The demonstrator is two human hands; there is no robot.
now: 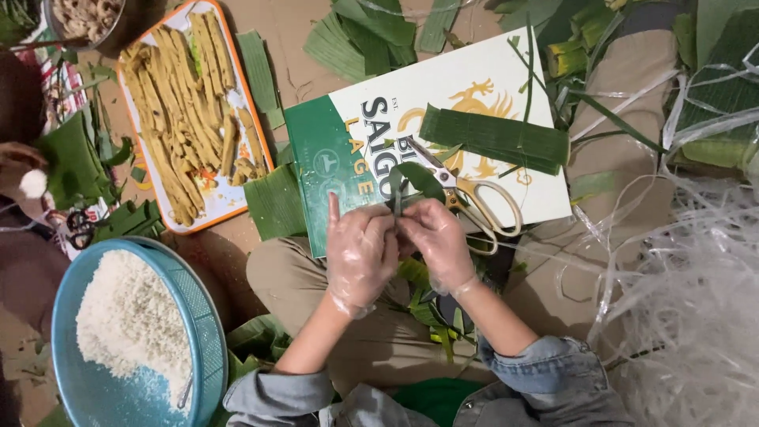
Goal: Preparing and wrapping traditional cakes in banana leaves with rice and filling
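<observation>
Both my hands wear thin clear gloves and meet over my lap. My left hand [360, 253] and my right hand [441, 241] pinch a small folded green leaf strip [411, 183] between their fingertips, its tip standing up above them. Just beyond the hands lies a pair of scissors [466, 190] with pale handles, blades pointing left, on a flat green and white cardboard box [348, 119]. A stack of cut green leaf strips [494, 138] rests on the same box, farther back.
A blue sieve basket [202, 316] of white rice sits at lower left. An orange-rimmed tray [237, 55] holds long yellowish strips. Cut leaf pieces [275, 202] lie around it. Tangled clear plastic string [696, 285] fills the right. Another person's hand [20, 178] holds leaves at far left.
</observation>
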